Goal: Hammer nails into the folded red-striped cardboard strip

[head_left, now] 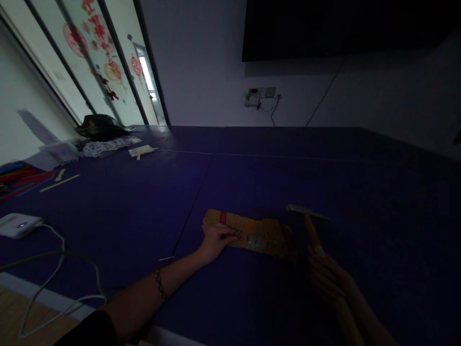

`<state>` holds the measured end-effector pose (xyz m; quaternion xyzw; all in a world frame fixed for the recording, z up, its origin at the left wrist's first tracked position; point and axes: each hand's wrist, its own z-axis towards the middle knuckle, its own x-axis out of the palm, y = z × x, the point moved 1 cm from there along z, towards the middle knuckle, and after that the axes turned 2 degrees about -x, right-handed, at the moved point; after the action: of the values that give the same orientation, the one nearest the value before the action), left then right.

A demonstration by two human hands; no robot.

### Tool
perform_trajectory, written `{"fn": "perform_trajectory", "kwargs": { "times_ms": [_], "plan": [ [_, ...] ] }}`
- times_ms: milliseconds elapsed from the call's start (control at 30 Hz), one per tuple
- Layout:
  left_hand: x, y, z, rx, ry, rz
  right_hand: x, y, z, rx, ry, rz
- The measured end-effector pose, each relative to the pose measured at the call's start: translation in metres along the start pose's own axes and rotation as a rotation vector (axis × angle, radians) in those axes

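Nearest the camera, at the lower edge, a black sleeve (pixel 88 330) gives way to a bare left forearm wearing a dark, beaded-looking bracelet (pixel 160 285). Beyond it, the left hand (pixel 215 242) rests on the left part of a flat, ragged-edged strip of tan cardboard (pixel 268 236) with red and orange patches, its fingers and thumb drawn close together; whether they pinch something small, I cannot tell. That cardboard lies on a broad, dark blue-purple tabletop (pixel 252 182), ahead of the person and between the two hands.

To its right, the right hand (pixel 327 276), dim in shadow, is wrapped around the yellowish wooden handle of a hammer with a slim grey metal head (pixel 312 230). The head is just beyond the cardboard's right end, apart from it in the view.

At far left sit a white rectangular device (pixel 19 225) with a pale cable (pixel 59 240), thin yellow strips (pixel 59 183), a heap of red and blue strips (pixel 25 180) and, farther back, a crumpled black bag (pixel 101 126). On the wall behind are a white socket panel (pixel 264 93) and a large black screen (pixel 334 26).
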<state>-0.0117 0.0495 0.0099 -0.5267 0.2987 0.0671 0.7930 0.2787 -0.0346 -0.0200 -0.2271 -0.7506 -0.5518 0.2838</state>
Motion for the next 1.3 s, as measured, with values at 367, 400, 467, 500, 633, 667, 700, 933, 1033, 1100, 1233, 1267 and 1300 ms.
{"fn": "perform_trajectory", "kwargs": {
  "times_ms": [367, 400, 467, 500, 633, 667, 700, 933, 1033, 1100, 1233, 1267, 1300],
  "plan": [
    [0.002, 0.002, -0.001, 0.052, -0.035, -0.057, -0.005, 0.001, 0.002, 0.027, -0.006, -0.043],
    [0.002, 0.003, -0.001, 0.052, -0.042, -0.057, -0.007, 0.0, 0.003, 0.037, 0.007, -0.05],
    [0.002, 0.003, -0.001, 0.049, -0.043, -0.052, -0.01, 0.0, 0.005, 0.03, 0.018, -0.056],
    [0.001, 0.004, -0.001, 0.044, -0.04, -0.05, -0.01, -0.001, 0.005, 0.022, 0.016, -0.059],
    [0.001, 0.004, -0.002, 0.023, -0.043, -0.051, -0.008, -0.002, 0.003, -0.006, 0.016, -0.085],
    [0.001, 0.003, -0.002, 0.022, -0.045, -0.052, -0.007, -0.002, 0.002, -0.002, 0.014, -0.085],
    [0.001, 0.003, -0.002, 0.024, -0.046, -0.053, -0.006, -0.002, 0.002, 0.004, 0.012, -0.081],
    [0.0, 0.001, -0.001, 0.032, -0.017, -0.063, -0.014, -0.002, 0.005, 0.026, 0.038, -0.083],
    [-0.001, 0.001, -0.002, 0.01, -0.038, -0.058, -0.017, -0.001, 0.007, 0.053, 0.058, -0.097],
    [-0.001, 0.001, -0.002, -0.004, -0.054, -0.057, -0.015, -0.001, 0.006, 0.036, 0.046, -0.11],
    [0.0, 0.002, -0.002, -0.005, -0.036, -0.071, -0.01, 0.0, 0.004, 0.012, 0.032, -0.132],
    [0.0, 0.002, -0.002, -0.005, -0.031, -0.072, -0.009, 0.0, 0.004, 0.006, 0.028, -0.135],
    [0.0, 0.001, -0.001, -0.006, -0.028, -0.071, -0.008, 0.0, 0.004, 0.005, 0.026, -0.139]
  ]
}}
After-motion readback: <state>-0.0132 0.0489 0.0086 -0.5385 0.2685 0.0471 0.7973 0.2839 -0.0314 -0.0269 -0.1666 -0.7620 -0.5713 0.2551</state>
